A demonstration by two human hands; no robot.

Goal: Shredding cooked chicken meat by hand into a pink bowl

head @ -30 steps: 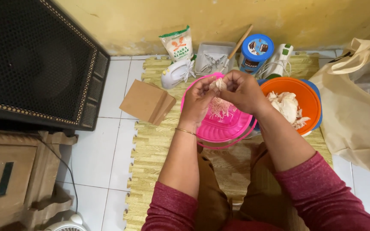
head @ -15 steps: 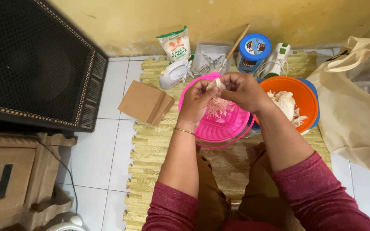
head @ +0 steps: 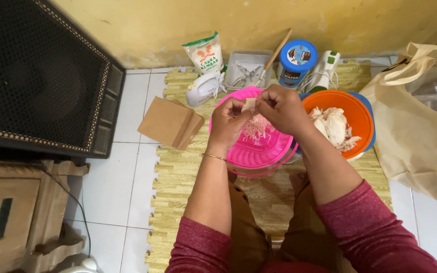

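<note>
A: Left hand (head: 227,117) and right hand (head: 279,108) together over the round pink plastic bowl (head: 259,151), fingertips of both pinched shut on one small pale piece of cooked chicken (head: 249,105).

B: Piece held between the two hands, above the bowl's far rim. Below it, a heap of fine pale shreds (head: 255,129) inside the pink bowl.

A: Thin gold bangle (head: 213,157) on the left wrist. Dark red sleeves (head: 375,227) pushed up on both forearms.

B: Just right of the pink bowl, touching it: a round orange plastic bowl (head: 362,124) with larger pale chunks of chicken (head: 332,125).

A: All on a yellow-green interlocking foam mat (head: 178,177) over white floor tiles.

B: Left of the pink bowl, flat brown cardboard pieces (head: 170,123). Behind, by the yellow wall: a white hand mixer (head: 204,88), a white-and-green printed bag (head: 204,52), a grey rectangular tray (head: 246,71) with a wooden-handled utensil (head: 276,52), a blue-lidded round tub (head: 297,60).

A: Far right, a beige cloth bag (head: 416,126). Far left, a large black speaker cabinet (head: 36,81).
</note>
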